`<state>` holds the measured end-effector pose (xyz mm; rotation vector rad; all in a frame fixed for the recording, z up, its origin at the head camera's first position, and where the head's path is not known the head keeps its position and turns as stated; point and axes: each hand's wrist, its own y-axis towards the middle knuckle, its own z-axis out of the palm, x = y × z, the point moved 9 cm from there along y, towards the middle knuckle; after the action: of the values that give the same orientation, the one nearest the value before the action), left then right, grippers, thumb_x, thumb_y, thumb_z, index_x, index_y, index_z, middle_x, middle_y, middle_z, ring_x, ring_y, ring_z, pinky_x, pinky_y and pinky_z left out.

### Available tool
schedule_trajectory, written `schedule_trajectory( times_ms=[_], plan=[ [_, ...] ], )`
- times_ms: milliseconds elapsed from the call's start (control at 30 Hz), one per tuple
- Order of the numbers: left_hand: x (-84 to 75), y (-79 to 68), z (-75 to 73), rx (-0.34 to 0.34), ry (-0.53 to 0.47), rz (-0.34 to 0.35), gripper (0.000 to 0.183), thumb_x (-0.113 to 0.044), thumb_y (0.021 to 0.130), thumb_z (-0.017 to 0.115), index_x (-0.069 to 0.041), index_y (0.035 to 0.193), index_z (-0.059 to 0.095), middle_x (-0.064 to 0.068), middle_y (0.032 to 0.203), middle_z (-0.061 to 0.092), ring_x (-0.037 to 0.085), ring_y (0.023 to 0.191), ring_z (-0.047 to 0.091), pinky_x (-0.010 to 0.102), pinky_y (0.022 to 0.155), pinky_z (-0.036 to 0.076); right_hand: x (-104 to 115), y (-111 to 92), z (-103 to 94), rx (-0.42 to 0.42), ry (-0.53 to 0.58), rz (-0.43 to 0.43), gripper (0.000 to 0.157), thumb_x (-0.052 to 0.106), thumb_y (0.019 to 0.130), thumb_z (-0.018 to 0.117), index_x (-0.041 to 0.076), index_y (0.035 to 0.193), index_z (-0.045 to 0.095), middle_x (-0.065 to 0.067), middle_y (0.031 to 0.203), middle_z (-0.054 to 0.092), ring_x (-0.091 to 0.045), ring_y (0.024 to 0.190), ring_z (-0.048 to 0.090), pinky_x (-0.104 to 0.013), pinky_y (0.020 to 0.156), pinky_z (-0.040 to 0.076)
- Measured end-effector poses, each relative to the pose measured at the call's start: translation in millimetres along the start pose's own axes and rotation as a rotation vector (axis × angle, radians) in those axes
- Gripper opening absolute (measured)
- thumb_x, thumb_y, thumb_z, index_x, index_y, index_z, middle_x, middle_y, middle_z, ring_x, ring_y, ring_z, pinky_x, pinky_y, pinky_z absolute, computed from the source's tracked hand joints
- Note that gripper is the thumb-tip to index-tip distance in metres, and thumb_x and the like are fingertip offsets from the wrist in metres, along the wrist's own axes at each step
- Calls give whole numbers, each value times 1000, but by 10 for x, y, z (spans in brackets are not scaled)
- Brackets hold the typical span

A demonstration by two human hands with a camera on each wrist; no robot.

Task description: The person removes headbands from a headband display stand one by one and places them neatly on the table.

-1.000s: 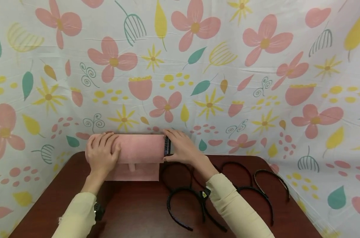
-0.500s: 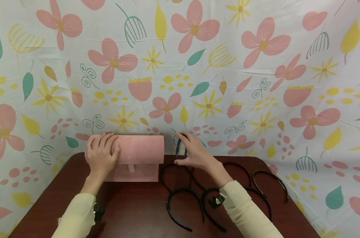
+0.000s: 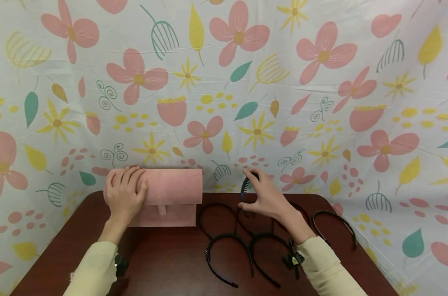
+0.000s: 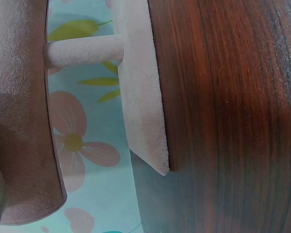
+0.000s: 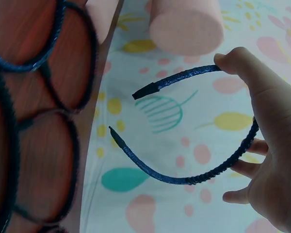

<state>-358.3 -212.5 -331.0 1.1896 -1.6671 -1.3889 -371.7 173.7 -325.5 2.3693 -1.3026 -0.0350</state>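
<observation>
A pink, velvety headband stand [image 3: 175, 186], a horizontal cylinder on a short post and flat base, stands at the back left of the table. My left hand [image 3: 125, 196] grips the left part of its cylinder, fingers draped over the top. In the left wrist view, the post [image 4: 85, 51] joins the cylinder to the base [image 4: 143, 97]. My right hand [image 3: 267, 198] holds a dark blue headband [image 5: 157, 175] between thumb and fingers, in the air right of the cylinder and apart from it. The headband's open ends point away from the palm in the right wrist view.
Several dark headbands lie on the brown table [image 3: 164, 263], among them a beaded one [image 3: 209, 255] at front centre and one at far right [image 3: 342, 218]. Some touch or overlap beneath my right forearm. A flower-print cloth [image 3: 209, 82] hangs behind the table.
My right hand has moved right, drawing the blue headband from the cylinder's right end out into the air. My left hand stays on the stand.
</observation>
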Motion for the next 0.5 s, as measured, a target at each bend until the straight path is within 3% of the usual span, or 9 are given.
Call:
schedule_trajectory(
  times_ms=[267, 500],
  plan=[
    [-1, 1, 1, 2, -1, 0, 39, -36, 91, 53, -9, 108, 74, 13, 112, 72, 38, 109, 61, 61, 105, 35, -199, -223, -49, -25, -27, 26, 101, 51, 79, 77, 22, 159, 22, -20, 152, 31, -43, 133, 40, -61, 95, 46],
    [-3, 1, 4, -2, -6, 2, 39, -37, 91, 52, -8, 107, 74, 13, 112, 72, 38, 109, 62, 61, 105, 35, -361, -413, -62, -31, -12, 42, 99, 53, 81, 75, 28, 159, 20, -12, 156, 27, -42, 137, 33, -62, 96, 43]
  ],
)
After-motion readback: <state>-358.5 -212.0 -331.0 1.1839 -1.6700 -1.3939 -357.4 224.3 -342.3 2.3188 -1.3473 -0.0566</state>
